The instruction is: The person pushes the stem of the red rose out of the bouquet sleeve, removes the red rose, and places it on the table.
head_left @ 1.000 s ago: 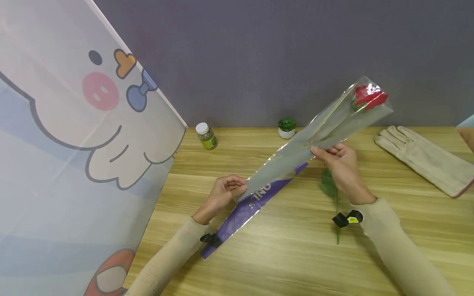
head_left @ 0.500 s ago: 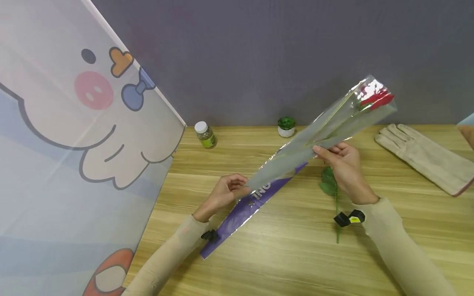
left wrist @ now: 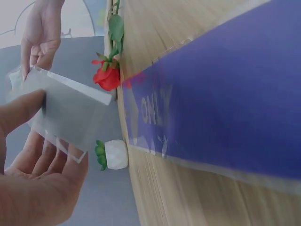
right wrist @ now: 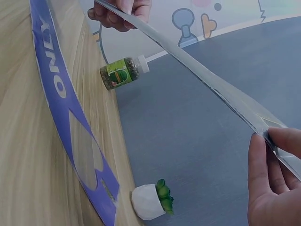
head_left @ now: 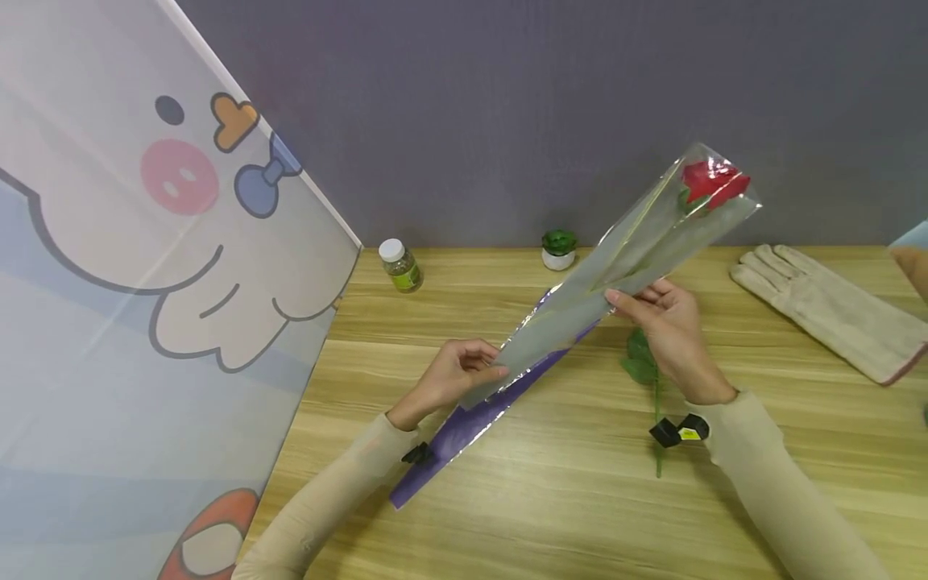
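Pinching between thumb and fingers, the left hand (head_left: pixel 457 374) holds the clear sleeve (head_left: pixel 565 316) near its lower end, the right hand (head_left: pixel 669 326) midway; its length slants past both, the red rose (head_left: pixel 714 184) beyond the nearer right hand.

Sleeved rose (head_left: pixel 714 184), red with green; film sleeve (head_left: pixel 554 322), translucent grey; flat wrapper (left wrist: pixel 235 89), purple, lettered ONLY in white; loose rose (left wrist: pixel 107 78), red, green-leaved; glove (head_left: pixel 826 310), cream, hem (head_left: pixel 906 366) reddish; jar (right wrist: pixel 123 72), white lid (right wrist: pixel 143 64), green label (head_left: pixel 408 279); potted plant (head_left: pixel 559 241), green, pot (head_left: pixel 557 258) white; tabletop (head_left: pixel 565 491), yellow-brown woodgrain; wall (head_left: pixel 551 105), slate grey; backdrop (head_left: pixel 87 217), pale, pink-orange-blue cartoon print.
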`<state>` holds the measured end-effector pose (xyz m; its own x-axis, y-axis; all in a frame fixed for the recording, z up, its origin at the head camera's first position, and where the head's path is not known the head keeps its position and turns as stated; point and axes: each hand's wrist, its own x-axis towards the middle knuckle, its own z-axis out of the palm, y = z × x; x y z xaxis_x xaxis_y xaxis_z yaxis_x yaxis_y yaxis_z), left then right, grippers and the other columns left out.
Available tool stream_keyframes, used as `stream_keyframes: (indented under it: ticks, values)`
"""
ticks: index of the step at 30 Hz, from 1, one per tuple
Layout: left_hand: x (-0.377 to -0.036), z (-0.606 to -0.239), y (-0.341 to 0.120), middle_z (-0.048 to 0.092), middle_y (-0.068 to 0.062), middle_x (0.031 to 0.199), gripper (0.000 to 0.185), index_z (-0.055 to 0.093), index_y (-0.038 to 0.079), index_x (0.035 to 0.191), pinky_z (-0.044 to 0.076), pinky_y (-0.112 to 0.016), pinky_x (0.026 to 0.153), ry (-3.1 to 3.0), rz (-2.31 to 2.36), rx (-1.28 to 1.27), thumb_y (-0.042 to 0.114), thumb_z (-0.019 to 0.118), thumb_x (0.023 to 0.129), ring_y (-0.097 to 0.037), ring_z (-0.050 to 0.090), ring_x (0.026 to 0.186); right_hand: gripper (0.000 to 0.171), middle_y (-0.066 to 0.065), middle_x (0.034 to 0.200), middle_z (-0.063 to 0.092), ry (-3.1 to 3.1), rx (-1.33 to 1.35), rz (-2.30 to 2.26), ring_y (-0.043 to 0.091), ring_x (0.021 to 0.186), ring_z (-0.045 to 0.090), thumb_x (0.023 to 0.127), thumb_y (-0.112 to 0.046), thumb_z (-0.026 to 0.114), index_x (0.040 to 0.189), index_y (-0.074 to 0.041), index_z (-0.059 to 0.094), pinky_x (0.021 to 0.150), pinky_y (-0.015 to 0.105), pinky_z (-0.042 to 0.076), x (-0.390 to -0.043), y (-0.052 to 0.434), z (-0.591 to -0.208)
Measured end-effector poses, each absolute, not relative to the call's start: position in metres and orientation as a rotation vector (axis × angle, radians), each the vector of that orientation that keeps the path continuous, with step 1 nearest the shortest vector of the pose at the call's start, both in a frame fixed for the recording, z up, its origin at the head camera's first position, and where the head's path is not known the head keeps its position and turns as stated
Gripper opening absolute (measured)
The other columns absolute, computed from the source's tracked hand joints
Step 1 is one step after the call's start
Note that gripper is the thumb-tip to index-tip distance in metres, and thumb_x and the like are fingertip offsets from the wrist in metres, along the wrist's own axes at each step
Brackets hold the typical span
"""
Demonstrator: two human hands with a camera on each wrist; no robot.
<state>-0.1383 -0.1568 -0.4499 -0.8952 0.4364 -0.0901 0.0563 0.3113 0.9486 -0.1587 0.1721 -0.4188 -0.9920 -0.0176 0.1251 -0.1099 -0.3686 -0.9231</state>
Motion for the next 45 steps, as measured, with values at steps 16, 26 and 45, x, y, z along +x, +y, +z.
stream_keyframes:
  ticks: [16, 26, 45]
  values:
    - [-0.134, -0.453, -0.146, 0.075, -0.027, 0.095, 0.017, 0.074, -0.008, 0.102, 0.057, -0.017, 0.068, 2.318, 1.666, 0.402, 0.000, 0.080, 0.089, -0.002, 0.067, 0.072, 0.026, -0.001, 0.096, 0.081, -1.821, 0.241, 2.503, 0.011, 0.086, 0.078, 0.090, 0.008, 0.075, 0.112, -0.004, 0.068, 0.074, 0.025, 0.063, -0.159, 0.167, -0.424]
    - [-0.133, -0.455, -0.138, 0.077, -0.025, 0.097, 0.016, 0.076, -0.009, 0.100, 0.058, -0.017, 0.070, 2.346, 1.721, 0.363, 0.002, 0.081, 0.088, -0.001, 0.068, 0.073, 0.028, -0.001, 0.093, 0.081, -1.781, 0.232, 2.497, 0.009, 0.084, 0.078, 0.088, 0.014, 0.074, 0.109, -0.004, 0.067, 0.072, 0.023, 0.062, -0.157, 0.165, -0.426]
    - [-0.132, -0.456, -0.133, 0.077, -0.029, 0.100, 0.017, 0.074, -0.012, 0.101, 0.057, -0.016, 0.070, 2.335, 1.799, 0.317, -0.001, 0.079, 0.089, 0.001, 0.069, 0.074, 0.035, -0.006, 0.099, 0.082, -1.833, 0.279, 2.438, 0.007, 0.088, 0.078, 0.088, 0.016, 0.073, 0.113, -0.008, 0.068, 0.075, 0.020, 0.062, -0.158, 0.160, -0.432]
